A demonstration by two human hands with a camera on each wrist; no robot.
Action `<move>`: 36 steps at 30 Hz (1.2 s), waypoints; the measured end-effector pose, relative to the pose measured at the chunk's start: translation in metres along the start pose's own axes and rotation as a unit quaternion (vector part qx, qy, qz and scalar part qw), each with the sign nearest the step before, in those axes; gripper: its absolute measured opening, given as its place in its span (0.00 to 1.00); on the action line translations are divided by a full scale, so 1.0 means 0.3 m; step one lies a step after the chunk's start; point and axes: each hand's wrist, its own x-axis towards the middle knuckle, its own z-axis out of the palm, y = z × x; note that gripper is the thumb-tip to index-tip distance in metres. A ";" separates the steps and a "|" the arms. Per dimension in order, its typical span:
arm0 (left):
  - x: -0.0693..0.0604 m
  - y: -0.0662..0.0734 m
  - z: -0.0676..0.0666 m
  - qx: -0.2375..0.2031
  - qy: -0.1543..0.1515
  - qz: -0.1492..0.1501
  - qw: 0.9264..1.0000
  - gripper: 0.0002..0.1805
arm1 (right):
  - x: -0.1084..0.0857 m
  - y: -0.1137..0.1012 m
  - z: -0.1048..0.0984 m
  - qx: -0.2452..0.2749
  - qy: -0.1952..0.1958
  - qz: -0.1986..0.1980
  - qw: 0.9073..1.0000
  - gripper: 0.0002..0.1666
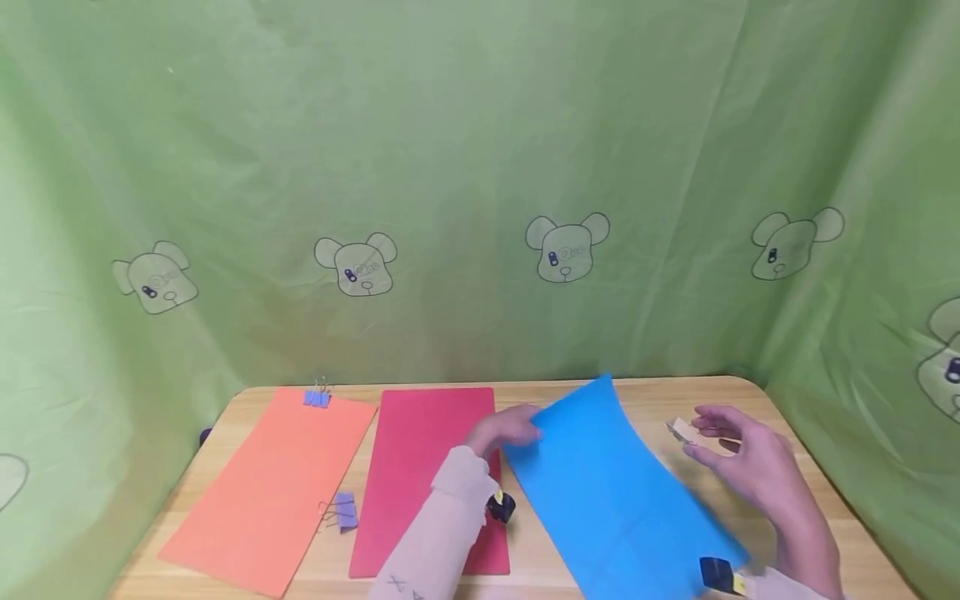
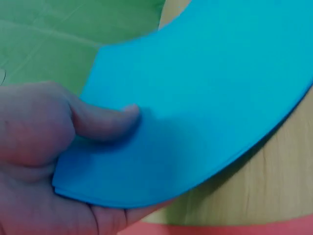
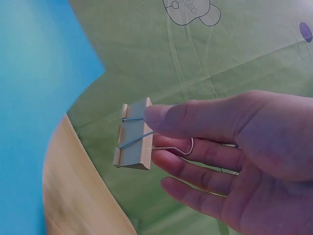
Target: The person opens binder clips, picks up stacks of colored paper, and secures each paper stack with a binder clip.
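left hand (image 2: 39,142), lower left, grips blue paper (image 2: 195,98) | table (image 2: 264,181), right | green cloth (image 2: 54,49), upper left | red strip (image 2: 244,229), bottom

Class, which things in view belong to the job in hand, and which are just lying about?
Seemingly in use:
blue paper, in the left hand
pale binder clip, in the right hand

Lying about:
orange paper
purple clip at its far edge
red paper
loose purple clip between orange and red

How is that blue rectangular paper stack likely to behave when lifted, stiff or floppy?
Probably floppy: the blue rectangular paper stack curves beyond the left hand that grips its corner. Its sheets may slip apart, since its layered edges look slightly offset.
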 end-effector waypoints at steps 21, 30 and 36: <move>-0.057 -0.085 -0.080 -0.086 -0.054 -0.016 0.995 0.40 | 0.016 -0.026 0.002 0.025 0.102 0.053 0.993 0.37; -0.034 -0.130 -0.035 -0.165 0.004 -0.028 0.986 0.30 | 0.012 -0.022 0.004 0.013 0.077 0.043 0.996 0.29; -0.037 -0.142 -0.040 -0.233 0.018 -0.029 0.972 0.23 | 0.007 -0.022 0.001 0.035 0.063 0.027 0.997 0.24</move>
